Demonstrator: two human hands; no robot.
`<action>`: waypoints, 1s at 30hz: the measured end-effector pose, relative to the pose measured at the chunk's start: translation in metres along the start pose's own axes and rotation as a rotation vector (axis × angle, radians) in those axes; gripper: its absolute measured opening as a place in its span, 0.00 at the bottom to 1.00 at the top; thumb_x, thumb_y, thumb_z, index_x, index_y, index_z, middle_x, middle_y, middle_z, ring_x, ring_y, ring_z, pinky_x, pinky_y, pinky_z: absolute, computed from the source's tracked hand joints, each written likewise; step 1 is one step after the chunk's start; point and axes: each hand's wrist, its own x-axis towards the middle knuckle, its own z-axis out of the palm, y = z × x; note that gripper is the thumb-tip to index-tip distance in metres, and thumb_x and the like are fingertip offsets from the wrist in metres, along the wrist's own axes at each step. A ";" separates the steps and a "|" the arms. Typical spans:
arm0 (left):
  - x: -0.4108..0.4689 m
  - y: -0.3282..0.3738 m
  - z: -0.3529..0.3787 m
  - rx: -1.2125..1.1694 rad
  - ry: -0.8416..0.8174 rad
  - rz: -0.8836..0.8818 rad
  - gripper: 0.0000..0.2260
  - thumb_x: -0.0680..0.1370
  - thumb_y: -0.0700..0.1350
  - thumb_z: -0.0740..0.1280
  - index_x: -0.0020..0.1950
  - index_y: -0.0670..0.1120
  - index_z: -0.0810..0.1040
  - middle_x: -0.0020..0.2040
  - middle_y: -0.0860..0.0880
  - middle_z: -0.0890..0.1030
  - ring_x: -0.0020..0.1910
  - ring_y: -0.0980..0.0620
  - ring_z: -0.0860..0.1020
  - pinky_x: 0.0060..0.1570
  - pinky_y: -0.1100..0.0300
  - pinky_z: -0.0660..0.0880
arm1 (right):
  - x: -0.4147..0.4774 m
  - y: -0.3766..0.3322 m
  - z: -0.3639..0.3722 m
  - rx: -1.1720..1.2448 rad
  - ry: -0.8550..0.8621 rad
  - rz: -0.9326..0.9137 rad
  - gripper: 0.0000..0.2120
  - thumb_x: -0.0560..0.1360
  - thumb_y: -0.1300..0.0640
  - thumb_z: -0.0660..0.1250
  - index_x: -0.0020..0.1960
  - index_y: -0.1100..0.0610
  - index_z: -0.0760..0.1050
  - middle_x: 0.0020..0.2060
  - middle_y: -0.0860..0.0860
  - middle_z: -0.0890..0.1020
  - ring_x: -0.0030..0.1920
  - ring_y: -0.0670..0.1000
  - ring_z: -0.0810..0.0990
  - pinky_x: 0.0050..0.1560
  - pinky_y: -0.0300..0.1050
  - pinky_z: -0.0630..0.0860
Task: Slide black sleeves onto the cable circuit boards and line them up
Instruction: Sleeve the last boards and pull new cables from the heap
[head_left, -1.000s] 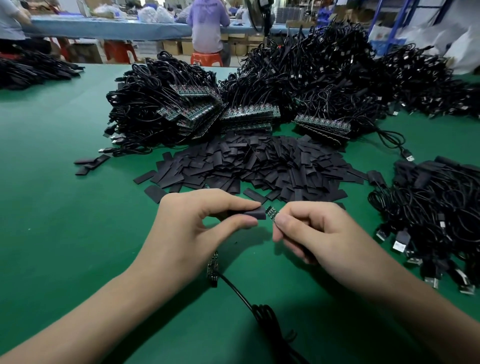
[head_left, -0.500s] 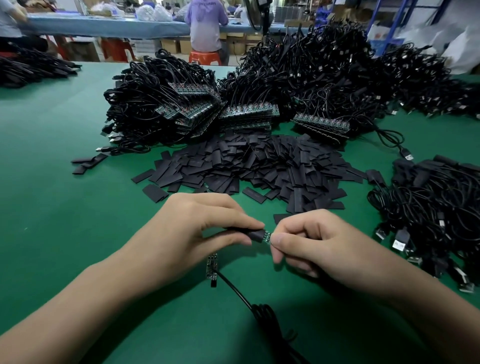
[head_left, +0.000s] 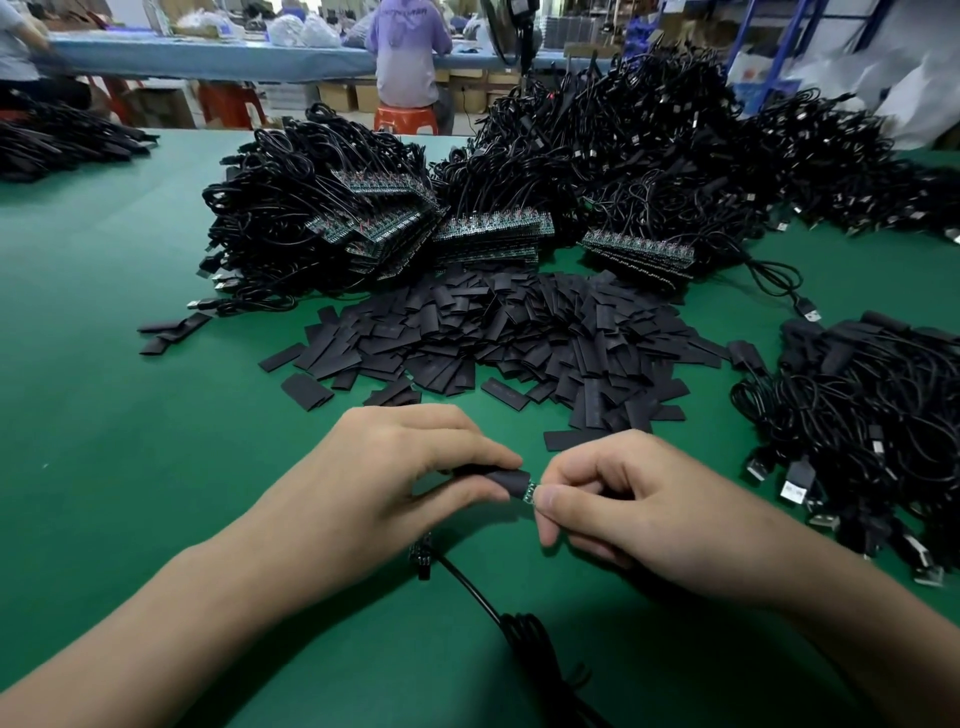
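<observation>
My left hand (head_left: 395, 478) pinches a black sleeve (head_left: 504, 480) between thumb and forefinger, low over the green table. My right hand (head_left: 639, 504) pinches a small green circuit board (head_left: 530, 492), of which only a short end shows between the sleeve's mouth and my fingertips. Below my left hand a second bare circuit board (head_left: 422, 553) lies on the table with its black cable (head_left: 514, 629) running toward me. A heap of loose black sleeves (head_left: 498, 332) lies just beyond my hands.
Stacks of cables with bare boards lined up (head_left: 374, 218) stand behind the sleeve heap. A pile of sleeved cables (head_left: 862, 415) lies at the right. More cable heaps fill the back right. A person in purple (head_left: 408, 52) sits at a far table.
Both hands dropped lower and came together. The board has gone further into the sleeve, so less of it shows than before.
</observation>
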 end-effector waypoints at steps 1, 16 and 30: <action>0.000 0.000 0.000 -0.009 -0.015 0.011 0.10 0.81 0.51 0.70 0.58 0.50 0.85 0.49 0.57 0.83 0.47 0.62 0.81 0.48 0.61 0.79 | 0.000 0.000 0.000 -0.018 -0.003 0.000 0.14 0.83 0.52 0.64 0.42 0.53 0.81 0.25 0.45 0.73 0.26 0.45 0.67 0.29 0.36 0.64; 0.000 0.005 0.005 -0.084 0.047 0.038 0.09 0.79 0.48 0.72 0.57 0.49 0.86 0.47 0.55 0.83 0.45 0.61 0.81 0.47 0.64 0.77 | 0.002 0.002 0.000 0.288 0.010 -0.058 0.12 0.78 0.53 0.70 0.55 0.56 0.70 0.37 0.58 0.86 0.34 0.52 0.82 0.38 0.42 0.78; -0.003 0.005 0.008 -0.027 0.131 -0.015 0.09 0.78 0.48 0.72 0.56 0.48 0.87 0.47 0.55 0.83 0.45 0.60 0.81 0.47 0.63 0.77 | 0.002 0.002 0.002 0.134 0.179 -0.068 0.03 0.81 0.60 0.69 0.48 0.57 0.79 0.38 0.54 0.87 0.35 0.50 0.83 0.40 0.42 0.80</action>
